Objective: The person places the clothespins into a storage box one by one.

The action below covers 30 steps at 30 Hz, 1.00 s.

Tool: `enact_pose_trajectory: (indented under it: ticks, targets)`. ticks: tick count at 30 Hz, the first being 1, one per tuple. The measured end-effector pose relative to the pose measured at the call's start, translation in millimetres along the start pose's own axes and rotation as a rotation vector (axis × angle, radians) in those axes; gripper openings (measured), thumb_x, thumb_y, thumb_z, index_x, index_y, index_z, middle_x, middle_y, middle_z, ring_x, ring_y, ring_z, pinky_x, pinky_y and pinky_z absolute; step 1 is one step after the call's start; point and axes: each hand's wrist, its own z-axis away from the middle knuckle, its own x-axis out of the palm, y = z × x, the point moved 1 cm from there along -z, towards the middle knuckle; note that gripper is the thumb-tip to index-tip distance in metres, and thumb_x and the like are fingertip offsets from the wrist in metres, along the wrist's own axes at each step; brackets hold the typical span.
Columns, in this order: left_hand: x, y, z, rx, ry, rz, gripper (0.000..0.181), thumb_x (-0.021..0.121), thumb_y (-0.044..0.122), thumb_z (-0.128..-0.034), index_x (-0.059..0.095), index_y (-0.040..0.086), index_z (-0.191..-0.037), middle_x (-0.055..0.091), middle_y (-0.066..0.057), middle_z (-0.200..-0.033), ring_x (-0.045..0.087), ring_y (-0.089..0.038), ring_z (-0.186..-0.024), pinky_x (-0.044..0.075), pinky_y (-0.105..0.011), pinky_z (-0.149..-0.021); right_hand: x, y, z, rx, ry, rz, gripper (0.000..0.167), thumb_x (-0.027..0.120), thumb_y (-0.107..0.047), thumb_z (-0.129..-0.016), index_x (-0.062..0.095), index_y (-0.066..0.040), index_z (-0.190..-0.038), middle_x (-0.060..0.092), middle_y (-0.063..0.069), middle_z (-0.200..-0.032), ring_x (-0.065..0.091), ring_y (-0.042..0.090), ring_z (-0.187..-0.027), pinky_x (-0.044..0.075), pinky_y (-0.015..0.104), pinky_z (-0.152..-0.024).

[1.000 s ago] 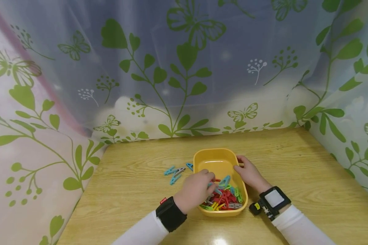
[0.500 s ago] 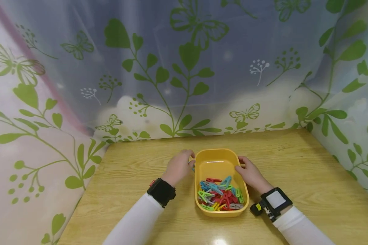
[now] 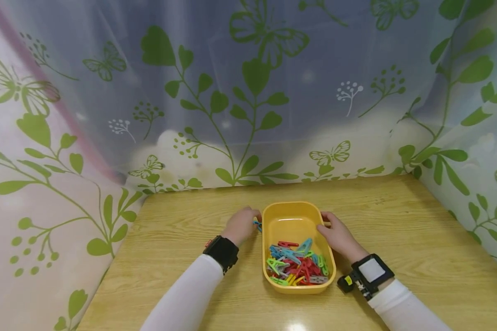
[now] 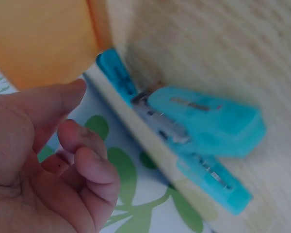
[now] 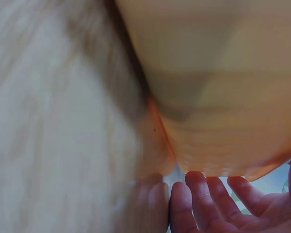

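Note:
A yellow plastic basin (image 3: 294,211) stands on the table, with a heap of mixed-colour clothespins (image 3: 300,262) in its near half. Just left of it is my left hand (image 3: 241,225), beside a blue clothespin (image 3: 257,224). In the left wrist view this hand (image 4: 63,160) has loosely bent fingers and a gap between thumb and fingertips, holding nothing. Several turquoise clothespins (image 4: 208,121) and a grey one (image 4: 165,121) lie on the table beyond its fingertips. My right hand (image 3: 338,235) holds the basin's right rim, thumb at the edge and fingers (image 5: 201,194) against the outer wall.
A wooden table (image 3: 182,285) carries everything. Printed curtains with green leaves and butterflies (image 3: 252,138) enclose its back and both sides. A black strap with a small camera (image 3: 345,282) sits on the right wrist, and a black band (image 3: 221,253) on the left.
My left hand has come out of the basin and moved left to the clothespins lying beside it, then lowered slightly. My right hand stays on the basin's rim.

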Motion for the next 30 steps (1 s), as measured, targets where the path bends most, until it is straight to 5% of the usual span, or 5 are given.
enact_pose_trajectory:
  ticks: [5,13,23,30]
  targets:
    - [5.6,-0.4,0.2,0.032,-0.061,-0.007,0.017,0.07,0.0,-0.0924,0.074,0.009,-0.107,0.067,-0.011,-0.102,0.065,-0.025,-0.096,0.055,-0.039,-0.087,0,-1,1.3,0.001,0.001,-0.006,0.053,0.045,-0.017,-0.108,0.032,0.006,-0.154,0.039,0.031,-0.153,0.051,0.047,-0.134,0.049,0.055,-0.107]
    - [16.5,-4.9,-1.5,0.031,-0.076,-0.032,0.011,0.072,0.004,-0.093,0.074,0.011,-0.102,0.064,-0.006,-0.095,0.064,-0.022,-0.091,0.054,-0.036,-0.086,0,-1,1.1,-0.002,-0.002,-0.009,0.054,0.045,-0.017,-0.108,0.031,0.006,-0.155,0.039,0.031,-0.153,0.053,0.046,-0.132,0.05,0.053,-0.105]
    - [21.0,-9.6,-2.0,0.046,-0.015,-0.053,0.005,0.074,0.007,-0.0926,0.073,0.011,-0.091,0.064,-0.005,-0.092,0.064,-0.022,-0.088,0.055,-0.035,-0.081,0,2,-0.5,0.0,-0.004,-0.014,0.054,0.045,-0.018,-0.108,0.031,0.006,-0.155,0.039,0.03,-0.154,0.053,0.045,-0.132,0.049,0.053,-0.106]
    - [13.2,-12.0,1.0,0.0,0.066,-0.057,0.007,0.07,0.008,-0.0965,0.073,0.011,-0.091,0.065,-0.006,-0.092,0.064,-0.021,-0.084,0.054,-0.035,-0.073,1,3,-0.9,-0.001,-0.003,-0.006,0.053,0.045,-0.017,-0.108,0.032,0.006,-0.155,0.039,0.031,-0.153,0.052,0.046,-0.133,0.049,0.054,-0.106]
